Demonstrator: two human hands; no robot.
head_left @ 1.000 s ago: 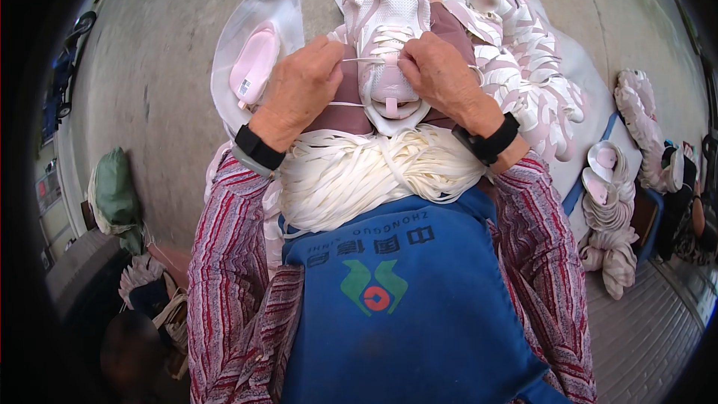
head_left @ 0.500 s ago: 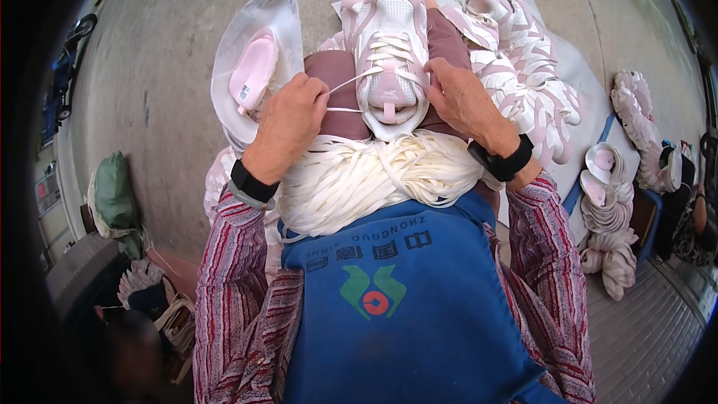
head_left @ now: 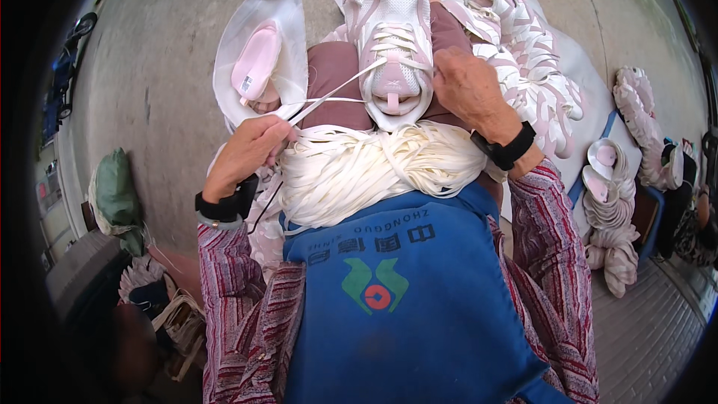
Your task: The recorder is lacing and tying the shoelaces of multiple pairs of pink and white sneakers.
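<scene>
A white-and-pink sneaker point(head_left: 396, 11) lies across my thighs, toe pointing away and heel towards me. White laces run through its upper eyelets. My left hand point(head_left: 250, 146), low and left of it, is closed on a white shoelace point(head_left: 333, 93), which stretches taut to the sneaker's tongue area. A thin dark rod or cord shows on both sides of that hand; its kind is unclear. Beside the sneaker's right edge, my right hand point(head_left: 471, 93) has curled fingers; whatever they hold is hidden. A thick bundle of cream laces point(head_left: 344, 179) rests on my lap over a blue apron point(head_left: 419, 292).
Left of the sneaker, a white bag-like holder point(head_left: 224, 67) contains pink insoles point(head_left: 256, 60). Many white-and-pink shoes point(head_left: 535, 67) are piled on a pale sheet point(head_left: 580, 60) at right. Further right are stacked shoe parts point(head_left: 613, 202). A green sack point(head_left: 116, 194) stands at left.
My left hand has moved down and left, drawing the shoelace out longer. My right hand has moved slightly right, staying near the sneaker's edge.
</scene>
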